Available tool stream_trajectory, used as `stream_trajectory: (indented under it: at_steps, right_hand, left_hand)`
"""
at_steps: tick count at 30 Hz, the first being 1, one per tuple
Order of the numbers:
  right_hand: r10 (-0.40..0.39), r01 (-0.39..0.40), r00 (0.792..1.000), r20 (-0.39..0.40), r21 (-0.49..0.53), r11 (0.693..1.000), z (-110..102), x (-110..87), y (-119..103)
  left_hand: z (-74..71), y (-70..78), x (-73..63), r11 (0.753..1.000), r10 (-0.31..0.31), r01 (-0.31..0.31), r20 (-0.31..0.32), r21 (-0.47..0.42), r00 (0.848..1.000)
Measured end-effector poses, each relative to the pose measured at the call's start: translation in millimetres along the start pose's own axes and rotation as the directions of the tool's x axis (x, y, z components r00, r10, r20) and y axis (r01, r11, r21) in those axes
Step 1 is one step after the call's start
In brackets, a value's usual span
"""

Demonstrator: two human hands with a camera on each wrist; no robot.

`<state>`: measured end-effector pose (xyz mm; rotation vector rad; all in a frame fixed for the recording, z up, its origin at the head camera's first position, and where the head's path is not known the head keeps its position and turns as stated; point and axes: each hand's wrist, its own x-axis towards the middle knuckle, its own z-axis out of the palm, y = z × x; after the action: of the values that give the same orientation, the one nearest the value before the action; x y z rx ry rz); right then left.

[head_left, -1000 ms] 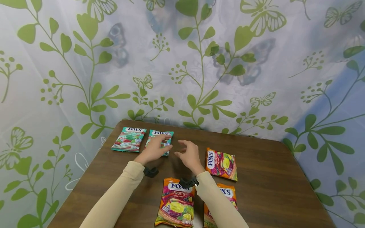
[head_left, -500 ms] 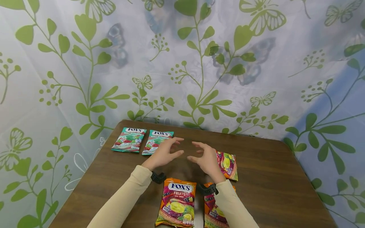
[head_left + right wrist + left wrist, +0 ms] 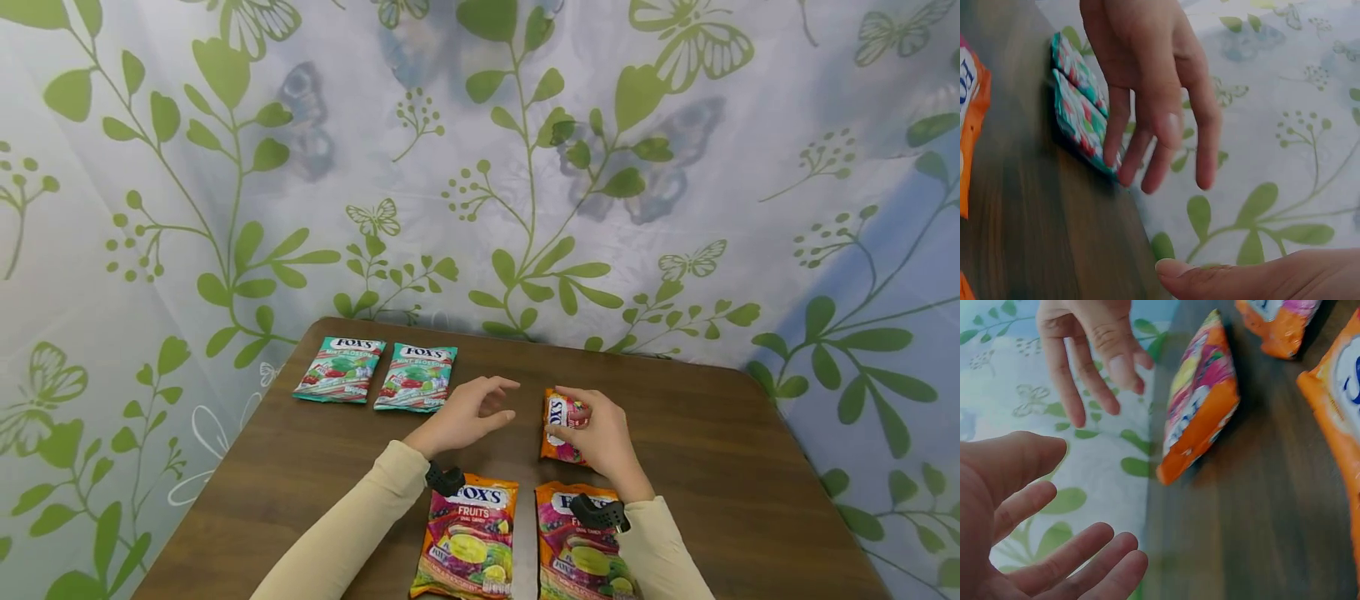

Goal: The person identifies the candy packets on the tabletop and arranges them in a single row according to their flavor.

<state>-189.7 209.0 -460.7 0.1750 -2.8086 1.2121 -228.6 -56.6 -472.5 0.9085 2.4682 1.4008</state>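
My left hand (image 3: 467, 415) hovers over the middle of the table, fingers spread and loosely bent, holding nothing. The left wrist view shows this left hand (image 3: 1054, 519) apart from the bags. My right hand (image 3: 602, 432) is above the rear orange Fox's fruits candy bag (image 3: 556, 427) and covers its right part; in the left wrist view, this candy bag (image 3: 1202, 394) lies apart from the fingers. Two more orange candy bags, one left (image 3: 468, 542) and one right (image 3: 577, 546), lie near the front, partly behind the wrist straps.
Two teal mint candy bags, one at the outer left (image 3: 341, 371) and one beside it (image 3: 416, 379), lie at the table's back left. The brown wooden table (image 3: 712, 492) ends at a leaf-patterned curtain (image 3: 480, 208) behind it.
Both hands have moved right, away from the teal bags. The right hand has come over the rear orange bag. The bags lie where they were.
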Motion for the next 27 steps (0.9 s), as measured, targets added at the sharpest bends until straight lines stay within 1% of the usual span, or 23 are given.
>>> stream_trajectory:
  at_steps: [4,7,11,15,18,22,27]
  right_hand:
    - [0.024,-0.025,1.000,-0.020,-0.029,0.999,-13.8,-7.0,14.3]
    - [0.037,-0.039,0.999,-0.031,-0.056,0.998,-22.5,-11.5,25.9]
    - [0.063,-0.066,0.997,-0.049,-0.080,0.995,-31.5,-18.0,43.4]
    - [0.100,-0.104,0.994,-0.051,-0.087,0.991,-39.1,-21.3,62.8]
    - [0.133,-0.135,0.991,-0.035,-0.089,0.987,-43.4,-20.3,75.1]
    - [0.189,-0.189,0.982,-0.011,-0.057,0.980,-44.6,-19.3,86.5]
    - [0.260,-0.261,0.965,0.041,0.032,0.965,-42.8,-18.8,97.6]
  left_hand:
    - [12.4,-0.3,3.5,1.000,0.006,-0.006,0.018,-0.013,1.000]
    - [19.9,0.4,6.7,0.999,-0.012,0.013,0.033,-0.031,0.999]
    - [30.3,-0.1,14.7,0.998,-0.038,0.041,0.061,-0.045,0.997]
    - [41.5,-2.5,25.8,0.998,-0.059,0.062,0.085,-0.025,0.995]
    - [50.1,-4.7,33.5,0.997,-0.083,0.083,0.106,-0.001,0.991]
    - [61.3,-7.9,41.7,0.994,-0.108,0.106,0.125,0.021,0.986]
    - [71.9,-9.7,49.3,0.992,-0.128,0.125,0.126,0.034,0.984]
